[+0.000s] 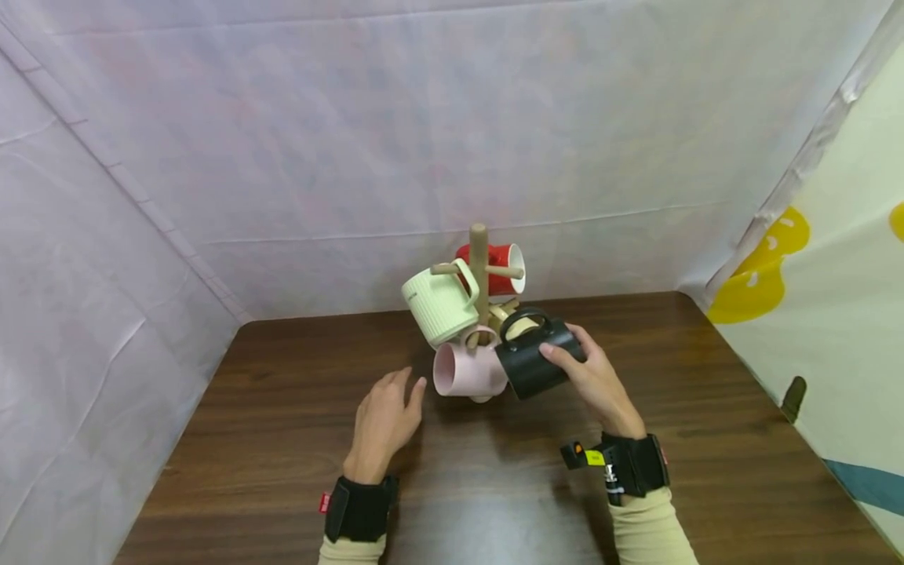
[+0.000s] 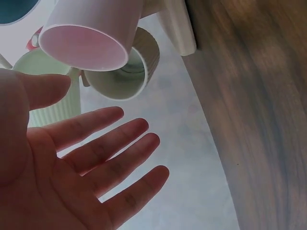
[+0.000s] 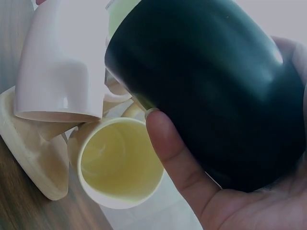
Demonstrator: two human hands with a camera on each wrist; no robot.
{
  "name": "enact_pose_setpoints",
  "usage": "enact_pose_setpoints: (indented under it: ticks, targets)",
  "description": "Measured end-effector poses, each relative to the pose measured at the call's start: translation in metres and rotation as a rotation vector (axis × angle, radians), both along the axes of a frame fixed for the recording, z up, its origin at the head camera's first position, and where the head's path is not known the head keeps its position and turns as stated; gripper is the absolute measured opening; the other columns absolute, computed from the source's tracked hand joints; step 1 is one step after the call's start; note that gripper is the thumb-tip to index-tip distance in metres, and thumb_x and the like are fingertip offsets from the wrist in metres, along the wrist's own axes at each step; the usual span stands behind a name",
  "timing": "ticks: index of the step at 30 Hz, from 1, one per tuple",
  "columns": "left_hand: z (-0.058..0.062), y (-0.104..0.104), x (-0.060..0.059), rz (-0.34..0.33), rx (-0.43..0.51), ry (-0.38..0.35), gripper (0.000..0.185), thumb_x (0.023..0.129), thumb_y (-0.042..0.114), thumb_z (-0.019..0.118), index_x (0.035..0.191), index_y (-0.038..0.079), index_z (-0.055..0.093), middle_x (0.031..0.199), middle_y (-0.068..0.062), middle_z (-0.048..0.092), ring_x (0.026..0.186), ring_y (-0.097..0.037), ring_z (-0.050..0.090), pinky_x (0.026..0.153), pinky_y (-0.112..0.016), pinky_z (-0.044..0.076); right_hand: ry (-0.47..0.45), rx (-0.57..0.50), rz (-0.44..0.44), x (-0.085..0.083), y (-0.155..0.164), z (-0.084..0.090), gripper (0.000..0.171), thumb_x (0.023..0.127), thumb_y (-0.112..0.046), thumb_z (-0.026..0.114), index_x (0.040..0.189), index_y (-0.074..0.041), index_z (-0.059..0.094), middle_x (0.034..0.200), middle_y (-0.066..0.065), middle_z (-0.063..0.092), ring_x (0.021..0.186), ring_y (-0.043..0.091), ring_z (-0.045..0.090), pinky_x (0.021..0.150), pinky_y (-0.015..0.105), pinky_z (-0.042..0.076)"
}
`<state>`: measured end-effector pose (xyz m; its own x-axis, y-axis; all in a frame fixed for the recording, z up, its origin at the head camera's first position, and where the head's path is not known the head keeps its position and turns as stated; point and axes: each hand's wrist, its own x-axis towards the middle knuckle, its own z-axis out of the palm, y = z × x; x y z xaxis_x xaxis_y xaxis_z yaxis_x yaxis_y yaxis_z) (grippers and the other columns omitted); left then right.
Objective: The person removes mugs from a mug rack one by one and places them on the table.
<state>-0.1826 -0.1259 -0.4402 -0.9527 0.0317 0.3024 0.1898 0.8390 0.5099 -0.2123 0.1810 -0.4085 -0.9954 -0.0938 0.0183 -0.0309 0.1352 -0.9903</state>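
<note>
My right hand (image 1: 596, 384) grips a black mug (image 1: 540, 367) around its body, tilted, with its handle upward. The mug is at the right front of a wooden mug rack (image 1: 479, 239) and overlaps a pale yellow mug (image 3: 120, 163) behind it. A pink mug (image 1: 473, 373) hangs low at the front of the rack, its mouth facing left. Just left of that mug is my left hand (image 1: 384, 420), holding nothing. In the left wrist view its fingers (image 2: 110, 158) are spread below the pink mug's mouth.
A light green ribbed mug (image 1: 439, 308) hangs on the rack's upper left peg. At the back, a red mug (image 1: 500, 256) faces right. The rack stands on a dark wooden table (image 1: 282, 408), near its far edge, with a pale cloth wall (image 1: 339, 157) behind.
</note>
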Motion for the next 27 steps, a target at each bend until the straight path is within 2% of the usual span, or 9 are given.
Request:
enact_pose_setpoints:
  ticks: [16, 27]
  targets:
    - [0.013, 0.004, 0.004, -0.033, 0.000, 0.020, 0.041, 0.097, 0.028, 0.062, 0.126, -0.002, 0.063, 0.123, -0.024, 0.065, 0.108, -0.040, 0.065, 0.085, -0.054, 0.054, 0.012, 0.055, 0.022, 0.001, 0.001, 0.003, 0.058, 0.093, -0.038, 0.068, 0.140, -0.015, 0.045, 0.126, 0.016, 0.051, 0.108, 0.028, 0.049, 0.092, 0.037, 0.040]
    - [0.022, 0.008, 0.008, -0.110, 0.123, -0.044, 0.040, 0.096, 0.025, 0.065, 0.127, 0.000, 0.064, 0.127, -0.020, 0.064, 0.118, -0.035, 0.061, 0.097, -0.051, 0.050, 0.001, 0.122, 0.041, 0.002, 0.000, 0.003, 0.060, 0.091, -0.042, 0.070, 0.141, -0.018, 0.045, 0.127, 0.016, 0.052, 0.108, 0.032, 0.051, 0.089, 0.038, 0.041]
